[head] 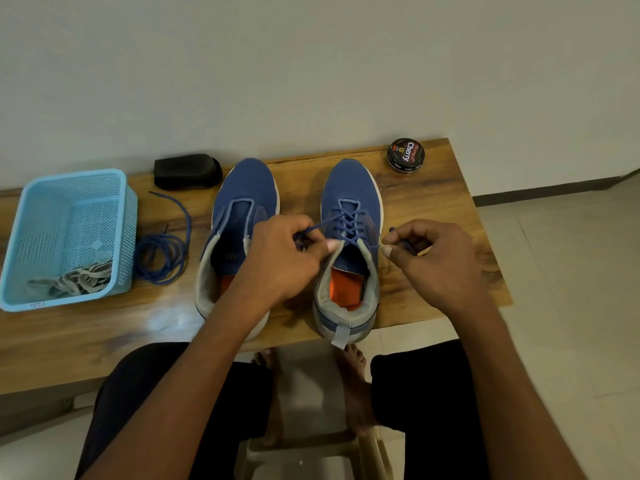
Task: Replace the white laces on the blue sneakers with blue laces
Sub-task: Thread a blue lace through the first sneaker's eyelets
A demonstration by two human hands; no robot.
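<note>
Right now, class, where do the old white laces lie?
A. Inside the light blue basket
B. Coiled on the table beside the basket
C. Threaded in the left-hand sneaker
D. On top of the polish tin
A: the white laces lie heaped in the bottom of the light blue basket, while the coil on the table beside it is a blue lace.

Head view, close, angled downward
</note>
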